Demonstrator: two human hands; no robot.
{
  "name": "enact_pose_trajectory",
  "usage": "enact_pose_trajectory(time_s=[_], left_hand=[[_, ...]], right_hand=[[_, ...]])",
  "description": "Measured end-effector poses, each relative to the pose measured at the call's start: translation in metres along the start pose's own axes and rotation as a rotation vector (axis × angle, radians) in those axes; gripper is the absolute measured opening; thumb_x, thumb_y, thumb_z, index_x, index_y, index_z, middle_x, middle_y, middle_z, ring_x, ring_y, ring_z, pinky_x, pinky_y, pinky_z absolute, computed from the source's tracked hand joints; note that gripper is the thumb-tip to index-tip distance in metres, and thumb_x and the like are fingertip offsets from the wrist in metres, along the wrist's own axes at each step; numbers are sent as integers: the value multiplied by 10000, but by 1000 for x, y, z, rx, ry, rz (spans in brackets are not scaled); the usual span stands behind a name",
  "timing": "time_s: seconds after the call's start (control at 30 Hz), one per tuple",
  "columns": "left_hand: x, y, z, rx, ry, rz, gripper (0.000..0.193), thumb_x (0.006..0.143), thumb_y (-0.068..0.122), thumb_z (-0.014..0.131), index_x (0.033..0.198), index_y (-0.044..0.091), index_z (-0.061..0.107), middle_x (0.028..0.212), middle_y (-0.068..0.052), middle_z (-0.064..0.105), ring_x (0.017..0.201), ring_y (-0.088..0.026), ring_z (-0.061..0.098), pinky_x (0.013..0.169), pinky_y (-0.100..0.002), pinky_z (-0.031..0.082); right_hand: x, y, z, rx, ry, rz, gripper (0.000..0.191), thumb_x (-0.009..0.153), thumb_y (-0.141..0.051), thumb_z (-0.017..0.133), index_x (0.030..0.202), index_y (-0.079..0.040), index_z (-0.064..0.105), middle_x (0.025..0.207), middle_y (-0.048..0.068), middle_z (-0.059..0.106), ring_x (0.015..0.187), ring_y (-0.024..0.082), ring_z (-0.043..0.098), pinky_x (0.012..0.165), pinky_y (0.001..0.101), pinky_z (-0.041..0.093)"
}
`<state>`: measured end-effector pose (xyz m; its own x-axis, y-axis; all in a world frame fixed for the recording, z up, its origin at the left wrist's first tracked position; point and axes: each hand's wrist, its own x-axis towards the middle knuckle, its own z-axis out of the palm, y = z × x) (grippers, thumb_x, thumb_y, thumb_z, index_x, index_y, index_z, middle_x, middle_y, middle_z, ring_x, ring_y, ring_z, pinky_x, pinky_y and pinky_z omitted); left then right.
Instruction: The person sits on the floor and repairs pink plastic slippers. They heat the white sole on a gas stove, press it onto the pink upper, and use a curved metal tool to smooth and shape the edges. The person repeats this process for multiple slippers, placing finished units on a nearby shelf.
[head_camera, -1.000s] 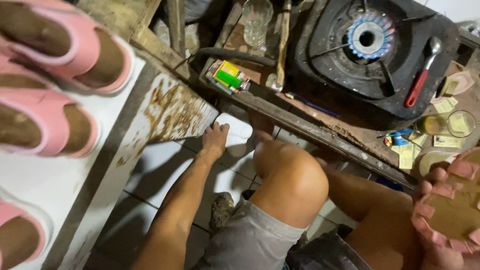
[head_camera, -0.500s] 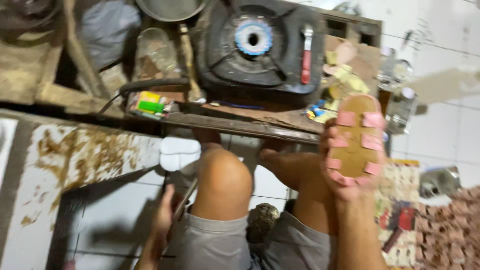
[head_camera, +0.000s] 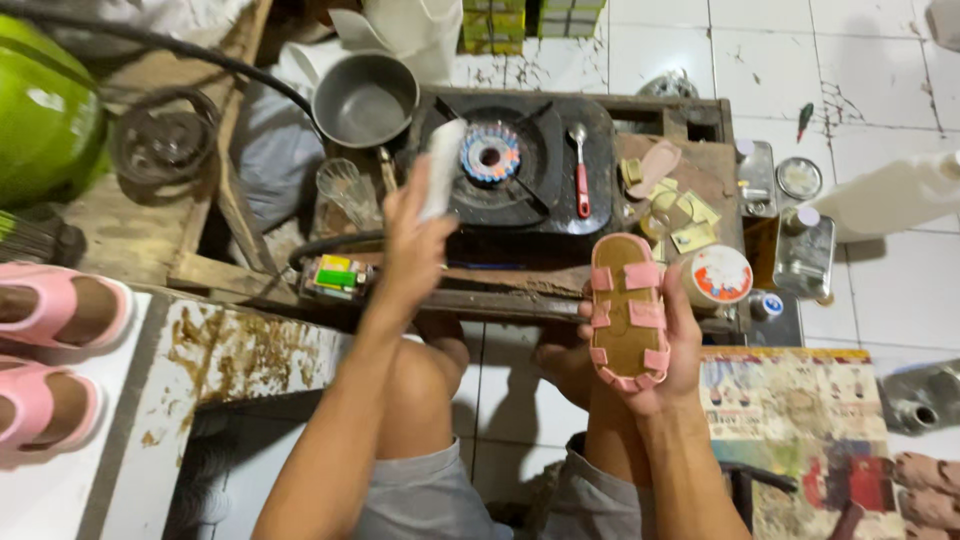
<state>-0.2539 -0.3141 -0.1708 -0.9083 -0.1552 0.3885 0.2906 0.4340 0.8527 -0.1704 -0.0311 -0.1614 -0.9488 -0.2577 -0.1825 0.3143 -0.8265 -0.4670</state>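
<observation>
My right hand (head_camera: 668, 350) grips a small pink sandal (head_camera: 627, 310) with a brown footbed and pink straps, held upright above my knee. My left hand (head_camera: 412, 250) is raised over the low wooden table and holds a flat white piece (head_camera: 441, 182) near the gas stove (head_camera: 510, 170), whose burner shows a blue and orange ring. I sit on the tiled floor with both knees bent below the hands.
A red-handled spoon (head_camera: 581, 172) lies on the stove. A grey pan (head_camera: 364, 98), a glass (head_camera: 345, 190), a round tin (head_camera: 718, 275), metal cans (head_camera: 800, 252) and pink sandals (head_camera: 55, 310) at the left surround me. A green gas cylinder (head_camera: 40, 100) stands at top left.
My left hand rose from the floor beside my thigh to above the table, now holding the white piece. The view shifted right, and the sandal in my right hand came lower.
</observation>
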Motion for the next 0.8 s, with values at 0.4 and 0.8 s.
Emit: enact_pose_trajectory(time_s=[0.4, 0.8], left_hand=[[99, 14, 50, 209, 274, -16, 669, 781, 116, 850, 1387, 36, 578, 1335, -231, 622, 1251, -368, 599, 1067, -421, 465], [121, 2, 30, 19, 185, -67, 762, 742, 142, 903, 1404, 46, 538, 1235, -181, 681, 1114, -331, 687, 956, -417, 539]], right_hand=[[18, -18, -6, -171, 255, -90, 627, 1021, -557, 472, 1369, -46, 578, 1118, 140, 700, 905, 283, 697, 720, 396, 603], [193, -24, -1, -203, 103, -101, 483, 1065, -483, 536, 1302, -70, 619, 1046, 110, 670, 874, 262, 678, 767, 400, 605]])
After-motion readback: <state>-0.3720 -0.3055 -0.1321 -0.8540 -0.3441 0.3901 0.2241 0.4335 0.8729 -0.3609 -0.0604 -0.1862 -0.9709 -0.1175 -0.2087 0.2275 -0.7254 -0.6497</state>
